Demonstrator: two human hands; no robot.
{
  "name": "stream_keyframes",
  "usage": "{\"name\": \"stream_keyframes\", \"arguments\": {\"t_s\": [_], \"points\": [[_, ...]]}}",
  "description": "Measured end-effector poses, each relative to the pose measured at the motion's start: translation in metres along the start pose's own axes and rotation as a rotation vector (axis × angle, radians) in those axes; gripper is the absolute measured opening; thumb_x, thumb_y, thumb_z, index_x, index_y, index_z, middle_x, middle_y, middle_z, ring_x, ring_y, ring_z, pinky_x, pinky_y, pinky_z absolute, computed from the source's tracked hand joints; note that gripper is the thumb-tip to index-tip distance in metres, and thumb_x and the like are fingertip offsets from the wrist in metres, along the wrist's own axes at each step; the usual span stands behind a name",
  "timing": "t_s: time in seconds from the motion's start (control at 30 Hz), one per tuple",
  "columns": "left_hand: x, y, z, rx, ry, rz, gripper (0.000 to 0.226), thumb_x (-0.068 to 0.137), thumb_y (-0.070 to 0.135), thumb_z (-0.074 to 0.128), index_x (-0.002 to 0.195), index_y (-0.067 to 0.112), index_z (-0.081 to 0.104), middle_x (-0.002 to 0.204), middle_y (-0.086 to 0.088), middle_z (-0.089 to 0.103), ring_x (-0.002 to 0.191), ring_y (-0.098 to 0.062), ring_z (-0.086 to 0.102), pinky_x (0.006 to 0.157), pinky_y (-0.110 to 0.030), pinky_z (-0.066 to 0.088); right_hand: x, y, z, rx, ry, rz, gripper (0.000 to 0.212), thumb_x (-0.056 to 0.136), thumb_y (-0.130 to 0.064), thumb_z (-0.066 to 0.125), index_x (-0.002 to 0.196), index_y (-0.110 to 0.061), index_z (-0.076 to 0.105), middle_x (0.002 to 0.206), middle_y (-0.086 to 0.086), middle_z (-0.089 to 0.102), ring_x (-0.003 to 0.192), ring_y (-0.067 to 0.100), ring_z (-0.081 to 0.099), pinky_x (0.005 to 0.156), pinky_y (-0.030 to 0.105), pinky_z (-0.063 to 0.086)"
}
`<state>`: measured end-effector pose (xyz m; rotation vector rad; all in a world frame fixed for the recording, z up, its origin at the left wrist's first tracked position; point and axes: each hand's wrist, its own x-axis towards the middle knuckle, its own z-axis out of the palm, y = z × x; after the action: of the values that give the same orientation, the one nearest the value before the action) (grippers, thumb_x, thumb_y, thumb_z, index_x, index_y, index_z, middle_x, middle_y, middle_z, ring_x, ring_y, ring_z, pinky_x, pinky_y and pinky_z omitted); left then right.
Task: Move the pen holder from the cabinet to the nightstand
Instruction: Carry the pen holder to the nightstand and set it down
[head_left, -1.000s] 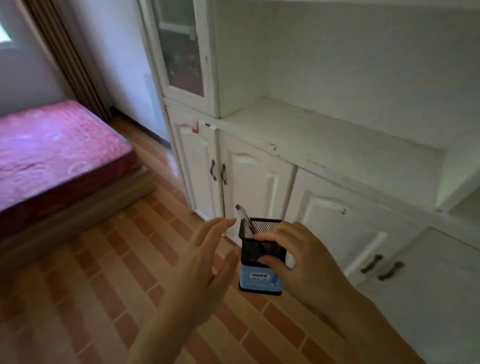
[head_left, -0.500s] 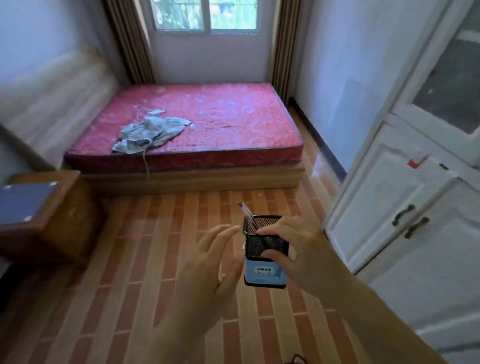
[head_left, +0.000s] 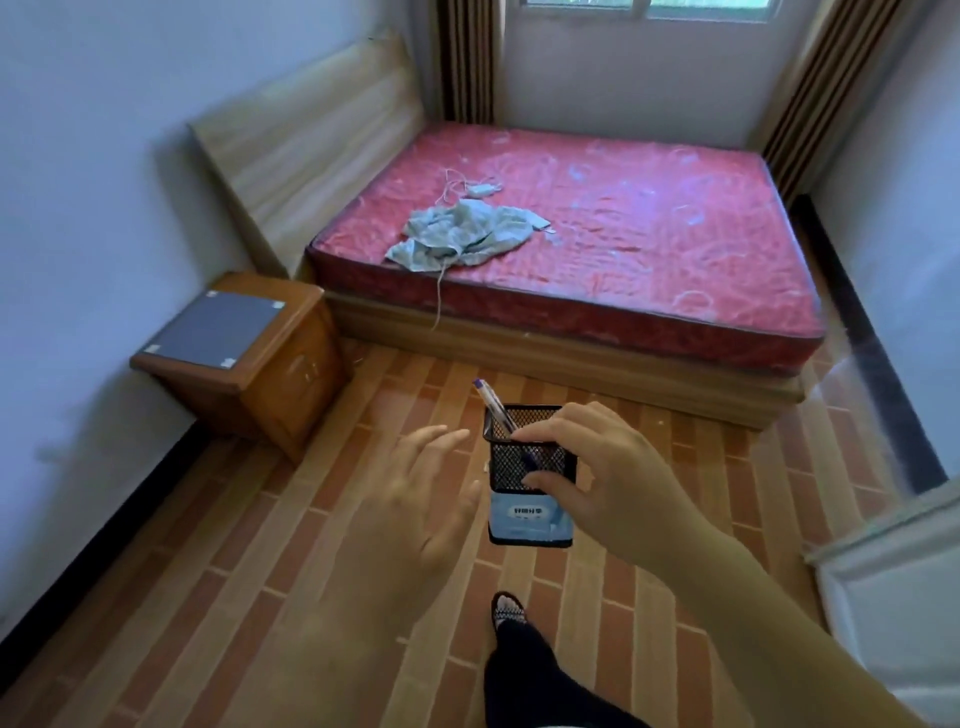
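Black mesh pen holder (head_left: 527, 467) is in mid-air over the floor, pinched by the right hand (head_left: 597, 467). The fingers (head_left: 543, 432) curl over its rim, with the thumb on the mesh wall below them. The left hand (head_left: 410, 499) hovers just left of those fingers, spread and holding nothing. One pen (head_left: 491, 402) leans out beyond the fingertips. The holder is judged light and rigid, and the mesh gives good purchase, but tilting may spill the pen. The nightstand (head_left: 244, 358) stands well ahead and left of the fingers.
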<state>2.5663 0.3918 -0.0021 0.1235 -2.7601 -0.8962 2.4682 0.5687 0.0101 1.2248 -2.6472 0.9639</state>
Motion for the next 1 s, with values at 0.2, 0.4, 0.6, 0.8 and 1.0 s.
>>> {"name": "stream_keyframes", "arguments": {"t_s": [0.2,0.4,0.6,0.8,1.0], "points": [[0.101,-0.043,-0.001,-0.024,0.034,-0.159,0.058,0.082,0.065,0.025,0.131,0.037,0.038,0.138,0.022,0.033,0.126,0.008,0.028,0.104,-0.024,0.032,0.108,0.055,0.022,0.072,-0.078,-0.042,0.036,0.076,-0.017,0.072,0.109,-0.025,0.062,0.098,-0.009,0.062,0.089,0.007,0.048,0.074,0.014,0.039],[0.165,-0.088,-0.018,0.025,0.104,-0.318,0.043,0.089,0.053,0.038,0.131,0.043,0.036,0.138,0.026,0.030,0.125,0.010,0.026,0.100,-0.024,0.036,0.211,0.080,0.062,0.111,-0.183,-0.129,0.037,0.074,-0.016,0.073,0.108,-0.025,0.062,0.099,-0.011,0.062,0.090,0.003,0.044,0.074,0.019,0.042],[0.213,-0.141,-0.043,0.036,0.200,-0.426,0.042,0.090,0.050,0.038,0.131,0.041,0.036,0.140,0.023,0.031,0.121,0.013,0.025,0.088,-0.003,0.023,0.307,0.071,0.102,0.145,-0.294,-0.228,0.038,0.074,-0.019,0.073,0.109,-0.028,0.062,0.102,-0.012,0.062,0.090,0.004,0.046,0.074,0.014,0.041],[0.271,-0.224,-0.066,-0.033,0.201,-0.473,0.044,0.089,0.053,0.037,0.132,0.044,0.032,0.144,0.023,0.028,0.127,0.008,0.025,0.085,-0.008,0.028,0.392,0.070,0.146,0.139,-0.340,-0.245,0.037,0.075,-0.021,0.072,0.109,-0.030,0.061,0.101,-0.013,0.061,0.090,0.001,0.045,0.073,0.009,0.036],[0.349,-0.297,-0.120,0.020,0.131,-0.394,0.045,0.091,0.050,0.036,0.134,0.040,0.033,0.142,0.022,0.031,0.123,0.013,0.022,0.087,-0.004,0.021,0.483,0.066,0.175,0.100,-0.318,-0.198,0.036,0.075,-0.021,0.073,0.109,-0.030,0.061,0.099,-0.014,0.061,0.089,0.006,0.048,0.073,0.011,0.037]]}}
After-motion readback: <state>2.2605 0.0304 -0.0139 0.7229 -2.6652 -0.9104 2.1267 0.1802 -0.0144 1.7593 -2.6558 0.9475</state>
